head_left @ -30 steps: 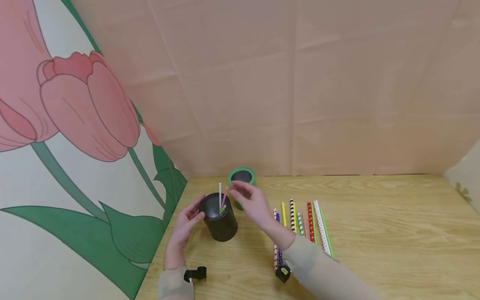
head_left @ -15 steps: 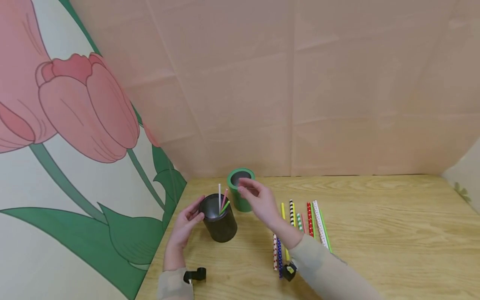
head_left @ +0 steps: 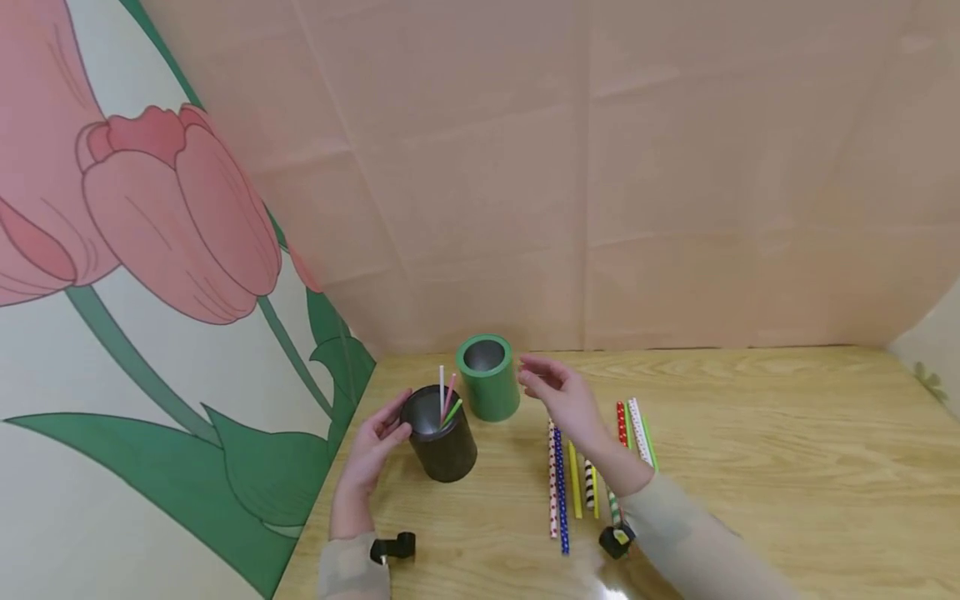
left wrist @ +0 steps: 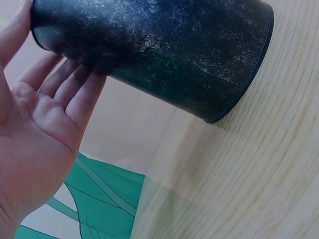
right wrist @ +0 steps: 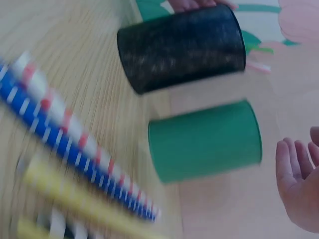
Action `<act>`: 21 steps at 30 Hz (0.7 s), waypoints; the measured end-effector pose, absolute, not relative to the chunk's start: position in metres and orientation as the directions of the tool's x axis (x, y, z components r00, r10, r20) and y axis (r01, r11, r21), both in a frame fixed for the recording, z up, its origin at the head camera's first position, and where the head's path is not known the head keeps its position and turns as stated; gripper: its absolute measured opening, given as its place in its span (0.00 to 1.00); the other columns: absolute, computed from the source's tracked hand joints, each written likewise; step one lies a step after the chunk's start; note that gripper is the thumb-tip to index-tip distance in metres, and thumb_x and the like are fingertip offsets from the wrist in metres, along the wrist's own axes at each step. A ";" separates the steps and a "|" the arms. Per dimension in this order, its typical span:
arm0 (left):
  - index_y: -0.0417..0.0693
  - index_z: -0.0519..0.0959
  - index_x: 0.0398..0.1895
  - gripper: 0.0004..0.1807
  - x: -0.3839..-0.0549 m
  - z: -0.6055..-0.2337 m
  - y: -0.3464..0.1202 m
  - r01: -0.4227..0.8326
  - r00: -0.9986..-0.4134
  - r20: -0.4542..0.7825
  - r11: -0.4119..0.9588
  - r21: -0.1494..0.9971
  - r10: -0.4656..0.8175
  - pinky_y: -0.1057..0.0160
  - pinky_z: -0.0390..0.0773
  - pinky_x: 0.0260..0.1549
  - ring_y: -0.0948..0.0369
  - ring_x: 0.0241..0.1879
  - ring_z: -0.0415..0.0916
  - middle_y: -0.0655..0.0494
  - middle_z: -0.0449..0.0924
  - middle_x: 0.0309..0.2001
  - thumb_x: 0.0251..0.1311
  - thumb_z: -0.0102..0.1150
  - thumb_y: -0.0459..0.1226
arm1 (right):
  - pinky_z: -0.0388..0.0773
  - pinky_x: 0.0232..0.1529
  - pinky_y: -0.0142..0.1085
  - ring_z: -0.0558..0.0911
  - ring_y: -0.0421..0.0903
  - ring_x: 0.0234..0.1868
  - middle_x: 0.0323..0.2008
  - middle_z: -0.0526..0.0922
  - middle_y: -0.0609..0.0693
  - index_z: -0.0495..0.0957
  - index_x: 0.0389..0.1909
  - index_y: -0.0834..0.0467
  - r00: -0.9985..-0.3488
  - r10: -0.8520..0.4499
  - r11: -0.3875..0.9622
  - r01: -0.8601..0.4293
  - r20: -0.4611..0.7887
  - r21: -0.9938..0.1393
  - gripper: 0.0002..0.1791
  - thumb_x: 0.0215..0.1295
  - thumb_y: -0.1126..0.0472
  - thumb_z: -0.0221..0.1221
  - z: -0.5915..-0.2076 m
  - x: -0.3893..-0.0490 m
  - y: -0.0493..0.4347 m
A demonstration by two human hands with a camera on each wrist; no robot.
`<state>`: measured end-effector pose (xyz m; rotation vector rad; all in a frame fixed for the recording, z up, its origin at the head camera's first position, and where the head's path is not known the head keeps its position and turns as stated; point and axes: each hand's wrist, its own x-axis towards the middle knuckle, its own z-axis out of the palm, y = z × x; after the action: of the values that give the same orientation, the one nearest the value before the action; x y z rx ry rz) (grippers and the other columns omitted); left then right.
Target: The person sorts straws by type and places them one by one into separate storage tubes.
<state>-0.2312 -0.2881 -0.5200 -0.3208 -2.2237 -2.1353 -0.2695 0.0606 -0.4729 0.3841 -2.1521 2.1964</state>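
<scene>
Three straws [head_left: 442,387], white, pink, green, stand in the black cylindrical cup [head_left: 444,454], rim gripped by the left hand [head_left: 371,450], near the green cylindrical cup [head_left: 492,396]; right hand [head_left: 570,404] empty, fingers relaxed. Judged step: loading; next move calls for pinching a dotted blue straw [head_left: 562,500]

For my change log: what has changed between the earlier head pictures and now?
The right hand, empty, has moved rightward, from in front of the green cup to that cup's right. The green straw in the black cup appears tipped slightly farther right. No new grip shows. The left hand still holds the black cup; both cups are where they were.
</scene>
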 end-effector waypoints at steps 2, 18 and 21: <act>0.36 0.66 0.80 0.33 -0.231 -0.520 -0.287 0.180 -0.978 0.175 0.034 0.983 0.116 0.68 0.77 0.61 0.69 0.68 0.73 0.37 0.64 0.79 0.75 0.60 0.28 | 0.84 0.55 0.35 0.86 0.52 0.56 0.60 0.84 0.64 0.78 0.67 0.67 -0.971 -0.137 -0.015 -0.194 0.195 -0.981 0.22 0.78 0.63 0.64 -0.478 -0.270 0.078; 0.36 0.66 0.80 0.32 -0.232 -0.520 -0.288 0.185 -0.977 0.179 0.039 0.982 0.116 0.67 0.78 0.59 0.70 0.67 0.74 0.38 0.65 0.79 0.75 0.60 0.27 | 0.86 0.51 0.35 0.85 0.33 0.51 0.61 0.82 0.63 0.73 0.73 0.67 -0.987 -0.099 0.190 -0.141 0.124 -0.972 0.29 0.79 0.58 0.64 -0.515 -0.256 0.210; 0.36 0.66 0.80 0.32 -0.231 -0.518 -0.287 0.180 -0.978 0.175 0.039 0.983 0.111 0.68 0.78 0.59 0.70 0.67 0.74 0.38 0.65 0.78 0.75 0.59 0.26 | 0.86 0.52 0.37 0.83 0.31 0.51 0.64 0.79 0.69 0.71 0.73 0.69 -0.992 -0.096 0.194 -0.105 0.088 -0.975 0.30 0.79 0.59 0.64 -0.520 -0.252 0.223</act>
<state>-0.2310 -0.2872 -0.5185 -0.3126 -2.2267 -2.1207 -0.2518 0.2233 -0.5203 0.2035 -2.4216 1.9791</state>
